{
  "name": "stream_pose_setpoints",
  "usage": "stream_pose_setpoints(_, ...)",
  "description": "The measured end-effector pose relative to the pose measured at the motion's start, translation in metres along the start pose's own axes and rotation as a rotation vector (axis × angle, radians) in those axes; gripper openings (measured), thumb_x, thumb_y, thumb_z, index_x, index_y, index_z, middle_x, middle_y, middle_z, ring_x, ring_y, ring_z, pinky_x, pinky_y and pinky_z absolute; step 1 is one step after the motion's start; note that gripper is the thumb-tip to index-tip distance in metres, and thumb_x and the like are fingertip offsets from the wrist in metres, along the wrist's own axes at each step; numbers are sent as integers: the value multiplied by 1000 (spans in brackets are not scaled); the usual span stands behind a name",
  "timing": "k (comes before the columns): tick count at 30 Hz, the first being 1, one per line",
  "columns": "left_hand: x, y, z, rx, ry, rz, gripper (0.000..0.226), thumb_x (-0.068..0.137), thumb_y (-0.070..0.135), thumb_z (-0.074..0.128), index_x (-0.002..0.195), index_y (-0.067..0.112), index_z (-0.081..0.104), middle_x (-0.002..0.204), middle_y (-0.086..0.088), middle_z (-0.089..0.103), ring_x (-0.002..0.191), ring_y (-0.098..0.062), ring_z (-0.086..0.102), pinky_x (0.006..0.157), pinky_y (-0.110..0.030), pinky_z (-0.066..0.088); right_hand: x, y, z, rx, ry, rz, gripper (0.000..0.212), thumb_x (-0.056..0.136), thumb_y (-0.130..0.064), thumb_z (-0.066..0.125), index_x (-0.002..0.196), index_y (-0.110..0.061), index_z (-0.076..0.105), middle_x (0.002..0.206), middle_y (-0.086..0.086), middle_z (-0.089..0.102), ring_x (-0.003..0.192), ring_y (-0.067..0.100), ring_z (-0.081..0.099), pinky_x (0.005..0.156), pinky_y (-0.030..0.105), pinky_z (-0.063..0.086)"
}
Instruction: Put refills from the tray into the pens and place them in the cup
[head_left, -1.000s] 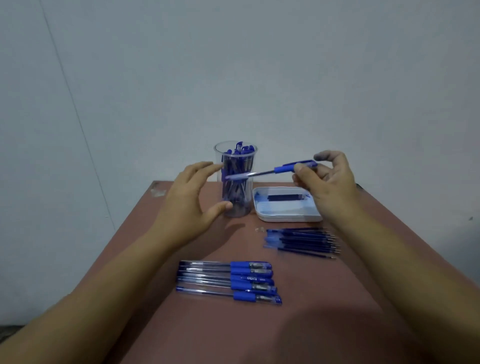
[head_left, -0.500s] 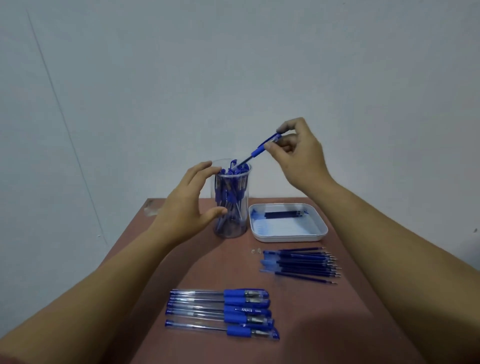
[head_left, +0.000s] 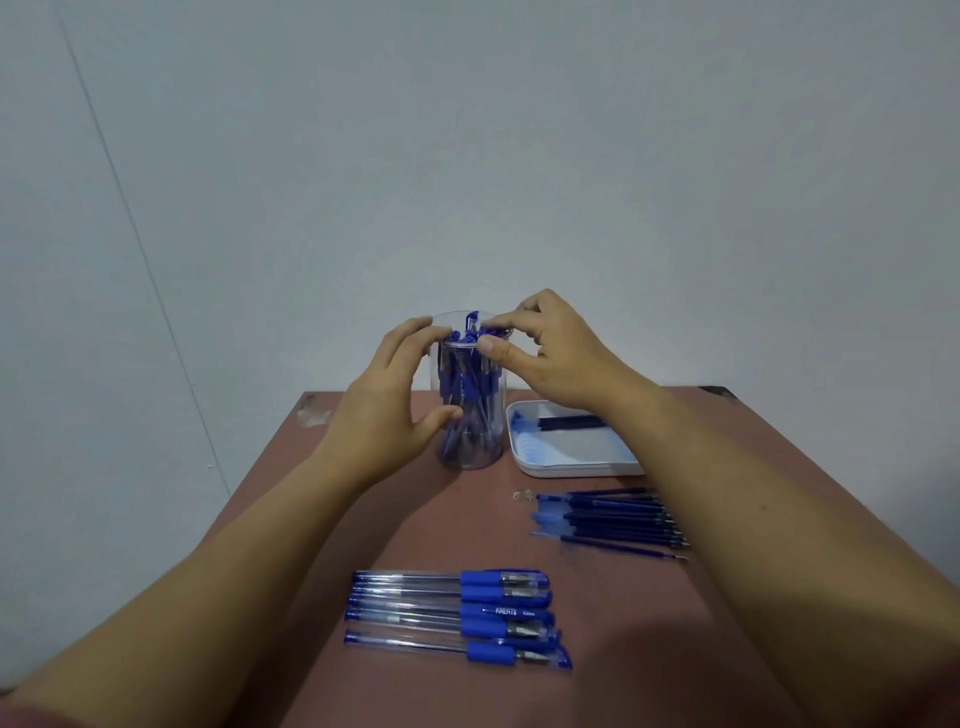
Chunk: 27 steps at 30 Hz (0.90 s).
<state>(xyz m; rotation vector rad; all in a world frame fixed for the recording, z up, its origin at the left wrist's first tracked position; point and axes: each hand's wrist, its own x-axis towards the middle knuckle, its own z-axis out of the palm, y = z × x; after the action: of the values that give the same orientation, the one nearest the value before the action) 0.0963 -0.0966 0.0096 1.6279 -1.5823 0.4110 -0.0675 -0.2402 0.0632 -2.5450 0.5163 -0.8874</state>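
Observation:
A clear plastic cup (head_left: 470, 447) full of blue pens stands at the back of the table. My left hand (head_left: 384, 405) holds it, fingertips at the rim and thumb against the side. My right hand (head_left: 556, 358) is over the rim, thumb and forefinger pinching the top of a blue pen (head_left: 471, 321) that stands in the cup. To the right of the cup, a white tray (head_left: 571, 470) holds a few dark refills (head_left: 569, 422). Several capped pens (head_left: 457, 613) lie in a row near me.
A bunch of loose blue refills (head_left: 608, 519) lies on the brown table (head_left: 363, 493) in front of the tray, with small clear bits (head_left: 521, 495) beside it. A plain wall stands right behind the table. My right forearm crosses above the tray and refills.
My right hand has brought the pen down from above and lowered it into the cup. My left hand has closed in from beside the cup onto it.

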Motion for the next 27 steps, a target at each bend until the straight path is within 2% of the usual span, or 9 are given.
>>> stream_pose_setpoints(3,-2,7,-4,52,-32,-42,82,79,27,79,147,27,34,155,6,29,133,-14,44,105,-37,45,-10,-3,-1,9,31,4,45,91,-50,57,131,-29,56,113,-4,45,104,9,43,89,23,37)
stream_pose_setpoints(6,-12,21,-10,121,-59,-103,87,83,38,73,153,27,23,160,4,22,142,-14,31,109,-31,33,-29,-10,-8,16,66,20,41,93,-42,59,132,-29,54,116,-5,46,101,9,47,85,17,37)
stream_pose_setpoints(8,-25,34,-16,107,-89,-114,86,84,46,69,154,26,23,159,2,25,144,-14,28,113,-35,31,-48,-14,-13,-13,51,12,37,92,-39,60,128,-30,56,114,-6,49,98,7,49,83,16,37)
stream_pose_setpoints(10,-41,46,-23,74,-223,-112,84,83,61,59,152,26,25,155,4,30,141,-13,31,115,-38,32,-70,-16,-15,-33,-5,-3,30,91,-38,62,119,-29,62,109,-9,54,95,1,51,84,19,41)
stream_pose_setpoints(13,-66,60,-29,54,-546,-125,96,73,86,38,152,33,24,157,12,25,142,-6,27,118,-35,27,-103,-17,-13,-51,-173,15,16,89,-39,65,104,-34,67,101,-18,59,94,-3,54,82,18,43)
stream_pose_setpoints(16,-85,69,-26,107,-708,-98,100,72,89,37,154,34,19,161,14,16,146,-2,14,120,-34,20,-126,-16,-5,-85,-303,15,14,87,-39,66,100,-34,70,96,-20,58,95,-4,53,82,16,43)
stream_pose_setpoints(20,-102,76,-17,177,-767,-79,99,75,90,30,155,33,17,162,13,14,148,-2,8,122,-35,13,-140,-12,5,-106,-354,0,15,85,-44,67,96,-34,72,95,-20,57,98,-5,49,86,20,42)
stream_pose_setpoints(24,-108,77,-13,229,-764,-76,102,73,93,15,155,33,15,163,14,10,148,-2,7,122,-36,10,-145,-13,11,-152,-397,-7,17,88,-46,64,95,-34,73,93,-18,56,95,-1,43,87,24,40)
stream_pose_setpoints(27,-109,79,-14,238,-760,-71,103,72,93,12,156,33,13,163,13,8,149,-3,6,122,-35,9,-146,-16,12,-176,-408,-20,19,90,-46,61,99,-34,73,91,-21,51,95,2,41,88,25,39)
